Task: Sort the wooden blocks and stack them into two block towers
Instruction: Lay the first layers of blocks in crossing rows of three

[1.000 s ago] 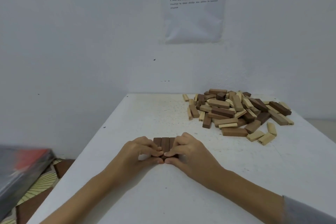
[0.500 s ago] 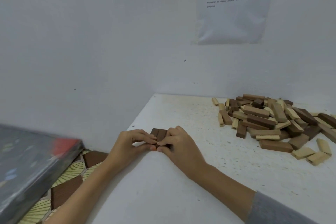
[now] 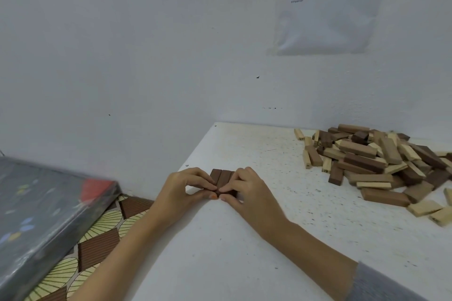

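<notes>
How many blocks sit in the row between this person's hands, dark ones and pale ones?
Dark blocks: 3 visible, side by side, pinched by left hand and right hand
Pale blocks: 0 there; they lie in the heap
Total: 3

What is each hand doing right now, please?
Left hand: pinching the row of dark brown wooden blocks.
Right hand: pinching the same row.

Wall notice — grey box
</notes>
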`<state>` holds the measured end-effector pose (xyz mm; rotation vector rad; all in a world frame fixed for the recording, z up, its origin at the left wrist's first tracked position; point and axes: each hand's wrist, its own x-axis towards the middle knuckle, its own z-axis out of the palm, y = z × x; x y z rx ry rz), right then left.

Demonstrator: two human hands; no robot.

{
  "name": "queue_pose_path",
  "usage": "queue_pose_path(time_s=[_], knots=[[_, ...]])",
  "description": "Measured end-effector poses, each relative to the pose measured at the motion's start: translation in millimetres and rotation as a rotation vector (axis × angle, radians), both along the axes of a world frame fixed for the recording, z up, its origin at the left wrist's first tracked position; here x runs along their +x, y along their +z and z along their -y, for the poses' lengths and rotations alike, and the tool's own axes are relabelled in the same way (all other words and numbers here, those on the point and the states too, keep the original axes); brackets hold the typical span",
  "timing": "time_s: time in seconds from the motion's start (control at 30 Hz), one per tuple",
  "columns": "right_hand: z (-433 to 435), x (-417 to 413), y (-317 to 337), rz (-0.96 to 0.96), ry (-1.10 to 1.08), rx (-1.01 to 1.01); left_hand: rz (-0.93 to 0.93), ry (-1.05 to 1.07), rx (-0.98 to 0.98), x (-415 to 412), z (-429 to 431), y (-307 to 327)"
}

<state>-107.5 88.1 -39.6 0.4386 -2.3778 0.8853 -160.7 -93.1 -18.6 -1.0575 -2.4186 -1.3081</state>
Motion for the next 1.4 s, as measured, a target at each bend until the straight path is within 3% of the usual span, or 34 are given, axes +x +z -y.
queue_pose_path(time_s=[1.2, 1.4], knots=[[-1.3, -3.6, -2.0, -0.009, 0.009, 0.008, -0.017, 0.028, -0.013, 0.1, -1.9, -1.1], [0.2, -3.2, -5.1, -0.100, -0.068, -0.010, -0.013, 0.047, 0.010, 9.3, -2.2, 6.2]])
